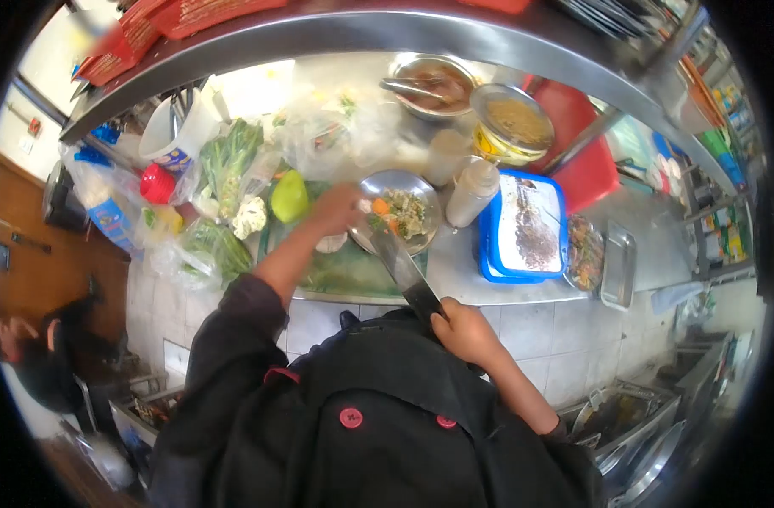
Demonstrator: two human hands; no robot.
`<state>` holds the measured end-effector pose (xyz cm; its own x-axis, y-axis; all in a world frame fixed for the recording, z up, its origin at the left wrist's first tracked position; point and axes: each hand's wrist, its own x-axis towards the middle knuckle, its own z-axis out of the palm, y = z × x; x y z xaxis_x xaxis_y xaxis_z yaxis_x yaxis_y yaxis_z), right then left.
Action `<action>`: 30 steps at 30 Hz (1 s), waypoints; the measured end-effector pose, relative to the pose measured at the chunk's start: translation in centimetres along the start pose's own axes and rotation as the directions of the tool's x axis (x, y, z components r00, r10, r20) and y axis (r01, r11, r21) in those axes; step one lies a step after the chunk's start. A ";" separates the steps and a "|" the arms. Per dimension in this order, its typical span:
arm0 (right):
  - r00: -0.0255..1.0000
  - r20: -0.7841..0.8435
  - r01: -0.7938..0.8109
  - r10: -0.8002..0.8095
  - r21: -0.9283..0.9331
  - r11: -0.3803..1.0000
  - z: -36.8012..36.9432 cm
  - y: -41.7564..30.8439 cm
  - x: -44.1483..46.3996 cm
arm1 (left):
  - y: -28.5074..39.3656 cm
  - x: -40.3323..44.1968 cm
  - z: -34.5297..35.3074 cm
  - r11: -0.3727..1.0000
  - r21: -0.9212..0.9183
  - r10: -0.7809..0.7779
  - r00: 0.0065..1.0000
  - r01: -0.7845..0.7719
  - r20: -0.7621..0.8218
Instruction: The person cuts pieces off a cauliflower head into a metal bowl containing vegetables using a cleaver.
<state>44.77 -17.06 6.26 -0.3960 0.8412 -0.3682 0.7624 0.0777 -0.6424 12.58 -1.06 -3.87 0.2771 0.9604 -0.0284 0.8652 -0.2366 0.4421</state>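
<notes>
My right hand [470, 334] grips a large kitchen knife [395, 257] by its black handle, and the blade's tip reaches over a round metal plate [429, 196]. Chopped vegetables [404, 210], green, white and orange, lie on that plate. At the plate's left rim is my left hand [336, 210], its fingers smeared by motion, so I cannot tell what they hold. Below both hands lies a green cutting board [328, 269]. A pale piece of food [331, 244] rests on it under my left wrist, and a light green vegetable [290, 197] sits beside my left hand.
Leafy vegetables [231, 165], cauliflower [250, 218] and bagged greens [213, 250] crowd the left. A squeeze bottle [473, 193] and a blue-rimmed container [522, 222] stand right of the plate. A metal bowl [438, 85] is behind. A steel shelf edge [387, 35] spans overhead. Another person [40, 360] is at far left.
</notes>
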 end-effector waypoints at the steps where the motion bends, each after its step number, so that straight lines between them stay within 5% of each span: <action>1: 0.999 -0.033 -0.008 0.010 0.056 0.998 -0.2 0.1 -0.5 | 0.6 -0.7 -1.1 0.968 -0.239 -0.061 0.995 0.079 0.082; 2: 0.998 -0.064 -0.014 0.021 0.111 0.994 -0.4 0.2 -1.0 | 1.1 -1.3 -1.9 0.970 -0.234 -0.043 0.995 0.065 0.095; 4: 0.993 -0.115 -0.017 0.035 0.150 0.989 -0.8 0.1 -1.5 | 2.0 -2.9 -2.6 0.613 -0.747 -0.103 0.963 0.259 0.249; 5: 0.987 -0.155 -0.004 0.031 0.172 0.985 -0.9 0.0 -1.5 | 2.1 -3.4 -2.0 0.616 -0.745 -0.100 0.963 0.257 0.250; 7: 0.977 -0.211 0.033 0.003 0.169 0.985 -0.5 0.1 -1.3 | 2.1 -4.2 -0.3 -0.004 -0.969 -0.059 0.967 0.247 0.247; 13: 0.901 -0.400 0.196 -0.167 0.030 0.980 0.0 -0.6 -0.3 | 4.3 -4.8 1.8 -0.299 -0.941 -0.076 0.979 0.159 0.190; 17: 0.839 -0.448 0.304 -0.308 -0.082 0.949 0.7 0.1 0.6 | 5.7 -4.9 2.1 -0.123 -0.983 -0.140 0.978 0.137 0.154; 19: 0.830 -0.449 0.323 -0.331 -0.098 0.941 0.9 0.2 0.6 | 6.9 -5.1 1.3 0.286 -0.953 -0.227 0.973 0.104 0.038; 30: 0.833 -0.461 0.279 -0.305 -0.124 0.952 1.1 0.0 0.6 | 7.6 -5.0 3.0 0.322 -0.945 -0.249 0.968 0.060 -0.023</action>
<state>43.97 -17.12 5.32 -0.3260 0.9242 0.1990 0.6788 0.3753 -0.6312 19.05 -8.07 -3.08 0.0437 0.9922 -0.1167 -0.0996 0.1206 0.9877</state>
